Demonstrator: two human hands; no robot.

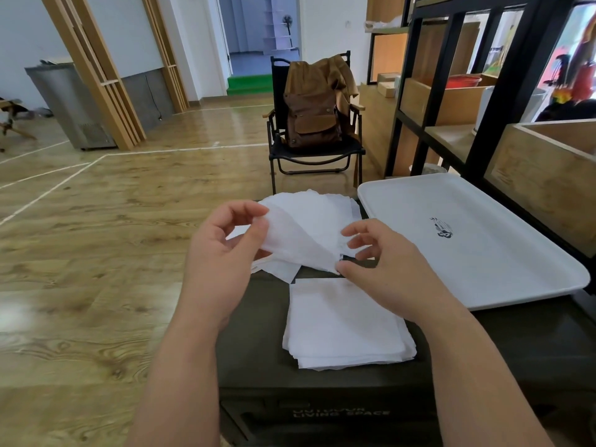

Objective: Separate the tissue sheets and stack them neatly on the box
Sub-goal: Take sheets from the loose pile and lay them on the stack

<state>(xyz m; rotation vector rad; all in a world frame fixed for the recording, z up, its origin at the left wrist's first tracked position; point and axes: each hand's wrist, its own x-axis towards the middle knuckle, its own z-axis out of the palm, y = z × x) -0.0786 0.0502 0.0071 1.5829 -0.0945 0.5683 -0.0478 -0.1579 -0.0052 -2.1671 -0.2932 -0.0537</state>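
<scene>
Head view, mid-frame: we pinch the fanned sheets [306, 230] with both left hand [222, 253] and right hand [383, 266]; peel one slowly, then square it on the stack [345, 327].

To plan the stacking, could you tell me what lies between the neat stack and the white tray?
In the head view, only bare dark box top separates the stack from the tray.

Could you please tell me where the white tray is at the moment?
In the head view the white tray lies on the right, beside the dark box, just beyond the right hand and in front of the black shelving.
</scene>
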